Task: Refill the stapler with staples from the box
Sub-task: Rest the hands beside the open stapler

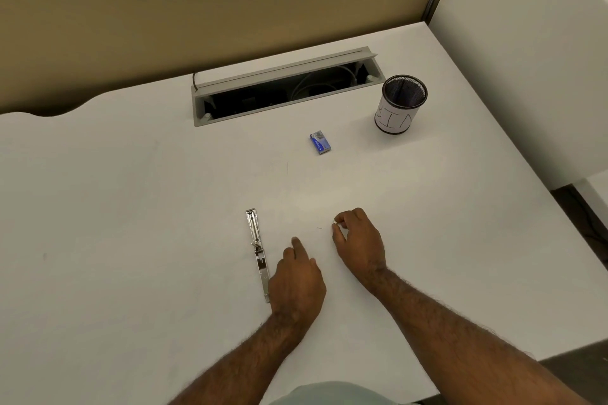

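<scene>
A metal stapler [258, 251] lies unfolded flat on the white desk [131, 207], its two halves in one long line. My left hand [297, 276] rests beside its near half, index finger stretched out, holding nothing. My right hand [358, 240] is to the right, thumb and fingertips pinched on something tiny and pale; what it is cannot be made out. A thin sliver [319, 228] lies on the desk just left of that hand. The small blue staple box [319, 142] sits farther back, shut, apart from both hands.
A black mesh pen cup [399, 105] wrapped in white paper stands at the back right. An open cable tray [283, 89] is sunk in the desk behind the box. A white partition [526, 76] borders the right side, and the desk's edge runs near my body.
</scene>
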The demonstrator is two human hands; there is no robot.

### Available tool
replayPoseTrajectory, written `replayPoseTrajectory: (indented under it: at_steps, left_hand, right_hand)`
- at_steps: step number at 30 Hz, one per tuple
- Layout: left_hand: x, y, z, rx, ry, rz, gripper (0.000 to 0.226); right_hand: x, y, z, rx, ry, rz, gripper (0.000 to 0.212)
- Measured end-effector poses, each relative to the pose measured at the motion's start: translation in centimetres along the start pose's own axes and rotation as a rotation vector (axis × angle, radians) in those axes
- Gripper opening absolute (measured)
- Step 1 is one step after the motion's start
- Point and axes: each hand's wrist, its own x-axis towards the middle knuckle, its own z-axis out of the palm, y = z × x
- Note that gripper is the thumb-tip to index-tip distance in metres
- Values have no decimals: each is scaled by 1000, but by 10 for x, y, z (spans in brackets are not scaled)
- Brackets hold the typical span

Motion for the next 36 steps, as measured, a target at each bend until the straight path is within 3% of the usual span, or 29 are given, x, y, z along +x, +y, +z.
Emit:
replayPoseTrajectory:
  at_steps: [4,23,28,32,36]
  left_hand:
    - [3,-2,-1,49,-26,-12,59]
    - [34,22,-8,253,-60,362,68]
    - [49,15,-12,37,86,386,38]
    - [57,13,-20,-471,190,162,23]
    - [60,11,-24,-731,28,-85,20]
  right_hand:
    - [0,0,0,-7,4,-6,14]
    - [4,13,-6,19,49,32,14]
    - [5,15,-10,84,76,63,9]
    - [9,17,-12,128,104,107,6]
    - [11,16,-12,140,116,137,5]
